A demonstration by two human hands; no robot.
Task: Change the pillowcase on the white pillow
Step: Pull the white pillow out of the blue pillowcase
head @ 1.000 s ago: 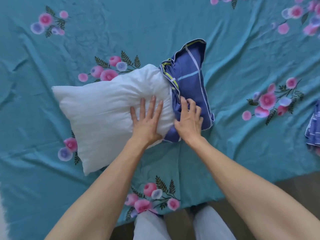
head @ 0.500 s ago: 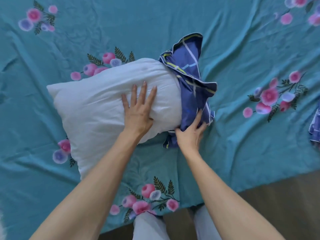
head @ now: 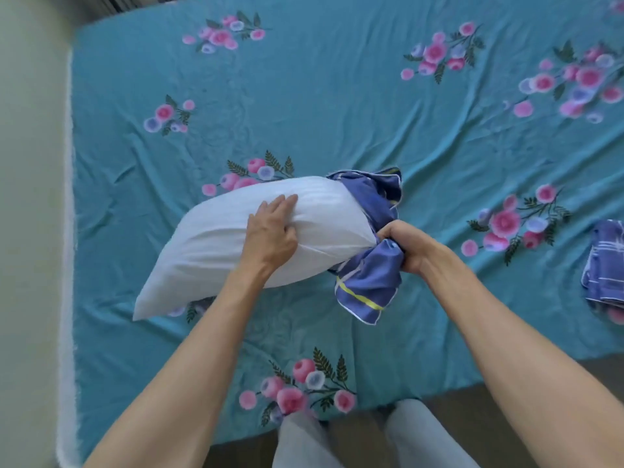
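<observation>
While left grip (head: 270,233) pinches plump white pillow (head: 216,251), right grip (head: 403,246) clenches crumpled blue pillowcase (head: 366,282) (yellow-striped).

A bed (head: 337,106) fills most of the view, covered by a wrinkled teal sheet (head: 354,130) printed with pink flowers. A pale wall (head: 30,197) is seen at 9 o'clock. Dark floor (head: 540,376) is seen at 5 o'clock.

pillow (head: 216,241) on bed (head: 337,113), pillowcase (head: 368,282) right
</observation>
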